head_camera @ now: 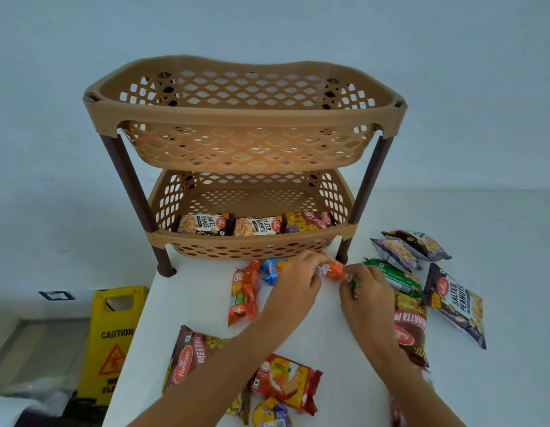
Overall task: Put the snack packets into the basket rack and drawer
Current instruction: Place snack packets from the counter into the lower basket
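Small glossy orange snack packet (330,269) pinched at either end by curled fingers of left hand (298,280) and right hand (367,292), just before tan basket rack (246,118)

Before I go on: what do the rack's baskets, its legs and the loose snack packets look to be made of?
Baskets: tan moulded plastic with a matte finish, judging by the lattice of cut-outs and the thick rim. Legs: dark brown tubes, probably plastic too, smooth with a faint sheen. Snack packets, such as the salted peanuts packet: thin printed film, glossy, creased, with crimped ends.
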